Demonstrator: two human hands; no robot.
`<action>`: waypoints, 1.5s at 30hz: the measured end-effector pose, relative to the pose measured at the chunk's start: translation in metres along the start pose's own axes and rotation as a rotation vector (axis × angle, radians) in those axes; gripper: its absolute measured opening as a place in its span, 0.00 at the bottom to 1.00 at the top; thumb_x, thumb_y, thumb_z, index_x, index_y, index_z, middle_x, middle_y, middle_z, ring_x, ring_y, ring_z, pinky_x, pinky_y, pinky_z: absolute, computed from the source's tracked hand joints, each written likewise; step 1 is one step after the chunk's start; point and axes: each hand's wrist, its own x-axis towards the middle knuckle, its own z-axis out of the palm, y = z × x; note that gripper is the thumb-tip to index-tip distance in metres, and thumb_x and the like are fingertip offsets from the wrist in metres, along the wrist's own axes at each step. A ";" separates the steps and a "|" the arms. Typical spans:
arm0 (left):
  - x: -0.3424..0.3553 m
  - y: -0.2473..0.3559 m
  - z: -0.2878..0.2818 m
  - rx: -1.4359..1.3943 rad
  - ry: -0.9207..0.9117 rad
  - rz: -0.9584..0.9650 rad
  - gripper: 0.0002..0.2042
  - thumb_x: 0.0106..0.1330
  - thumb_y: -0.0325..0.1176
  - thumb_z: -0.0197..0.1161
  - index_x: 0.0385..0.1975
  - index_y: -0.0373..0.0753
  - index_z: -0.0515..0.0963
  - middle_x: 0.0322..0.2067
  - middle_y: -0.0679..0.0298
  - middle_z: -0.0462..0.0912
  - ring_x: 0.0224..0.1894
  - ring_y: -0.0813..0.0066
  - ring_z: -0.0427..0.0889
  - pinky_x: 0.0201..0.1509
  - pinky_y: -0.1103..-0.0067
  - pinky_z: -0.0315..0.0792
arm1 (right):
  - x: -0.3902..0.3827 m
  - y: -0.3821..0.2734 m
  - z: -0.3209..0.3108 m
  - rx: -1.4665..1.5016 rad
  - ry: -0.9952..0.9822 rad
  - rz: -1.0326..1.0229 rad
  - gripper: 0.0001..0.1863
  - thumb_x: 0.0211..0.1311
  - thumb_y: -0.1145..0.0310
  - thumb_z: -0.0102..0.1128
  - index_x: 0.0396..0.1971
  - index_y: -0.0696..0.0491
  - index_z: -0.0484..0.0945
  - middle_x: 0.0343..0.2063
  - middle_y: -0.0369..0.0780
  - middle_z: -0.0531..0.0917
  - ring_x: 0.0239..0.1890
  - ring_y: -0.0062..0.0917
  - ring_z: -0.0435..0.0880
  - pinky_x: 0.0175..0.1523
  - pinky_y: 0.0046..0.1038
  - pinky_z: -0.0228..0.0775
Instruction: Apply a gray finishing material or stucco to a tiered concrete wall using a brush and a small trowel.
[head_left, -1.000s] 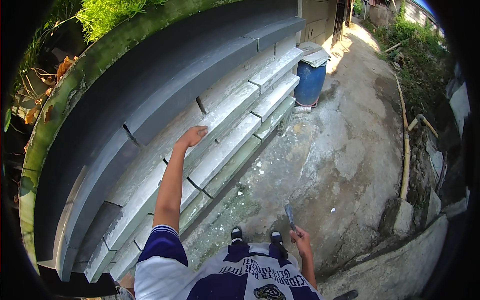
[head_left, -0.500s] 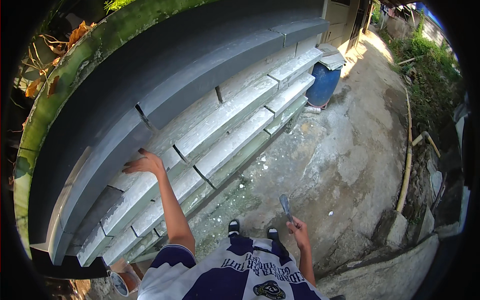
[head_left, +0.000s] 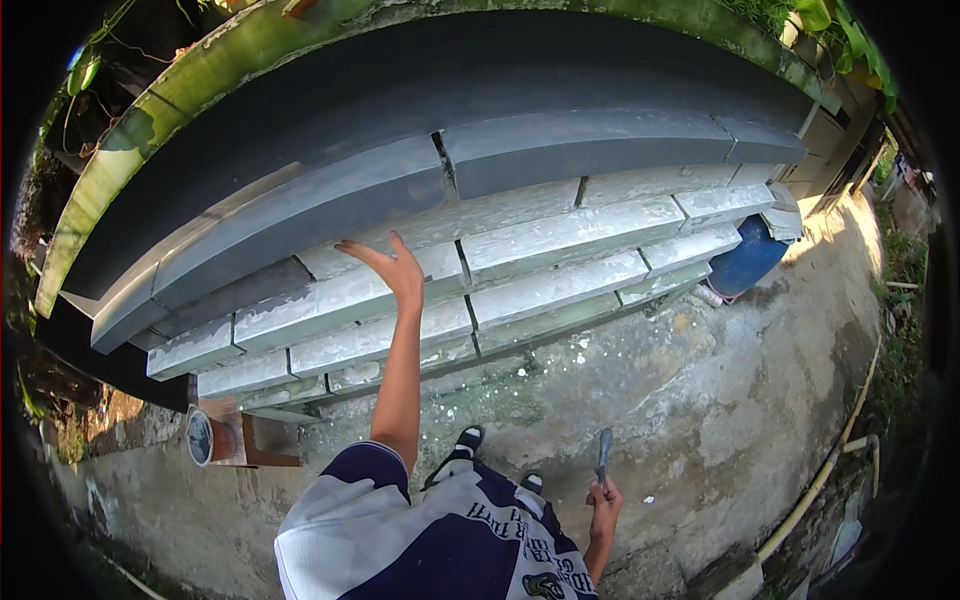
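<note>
My left hand [head_left: 398, 272] reaches out with spread fingers over the pale, patchy tiers of a stepped wall [head_left: 560, 235]. It holds nothing; whether the fingertips touch the wall, I cannot tell. Dark vertical joints split the tiers into long blocks, and one joint lies just right of this hand. Above them runs a smooth dark grey ledge [head_left: 590, 142]. Low on my right side, my right hand [head_left: 604, 496] is closed around the handle of a putty knife [head_left: 605, 450], its narrow grey blade pointing up and away from the wall's face.
A small bucket [head_left: 209, 440] of grey material sits by a reddish-brown block [head_left: 268, 440] at the left. A blue barrel [head_left: 745, 260] stands at the wall's right end. White specks dot the concrete path [head_left: 690, 380]; a bamboo pole [head_left: 800, 535] edges it.
My view has turned, so the wall lies more level across it and the bucket shows more fully. The left hand stays spread by the tiers; the right still grips the putty knife.
</note>
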 end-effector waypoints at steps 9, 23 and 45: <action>0.023 -0.060 -0.017 0.398 -0.485 -0.232 0.47 0.69 0.57 0.45 0.63 0.20 0.28 0.65 0.31 0.20 0.70 0.39 0.19 0.72 0.56 0.28 | 0.015 -0.019 0.023 0.013 -0.036 -0.044 0.07 0.62 0.72 0.58 0.39 0.57 0.78 0.16 0.27 0.63 0.20 0.11 0.61 0.26 0.18 0.54; -0.056 -0.036 -0.038 0.537 -0.832 0.506 0.26 0.65 0.48 0.55 0.50 0.29 0.71 0.60 0.46 0.65 0.65 0.52 0.60 0.67 0.59 0.52 | 0.024 -0.014 0.032 0.016 -0.038 -0.096 0.15 0.62 0.73 0.58 0.48 0.59 0.77 0.16 0.27 0.63 0.19 0.11 0.61 0.26 0.18 0.53; 0.039 -0.042 -0.014 -0.857 -0.262 -0.480 0.44 0.68 0.60 0.45 0.69 0.41 0.27 0.71 0.57 0.20 0.73 0.64 0.24 0.73 0.65 0.31 | 0.037 -0.016 0.019 0.038 0.056 -0.069 0.15 0.62 0.71 0.58 0.48 0.59 0.78 0.15 0.27 0.64 0.19 0.11 0.61 0.26 0.18 0.54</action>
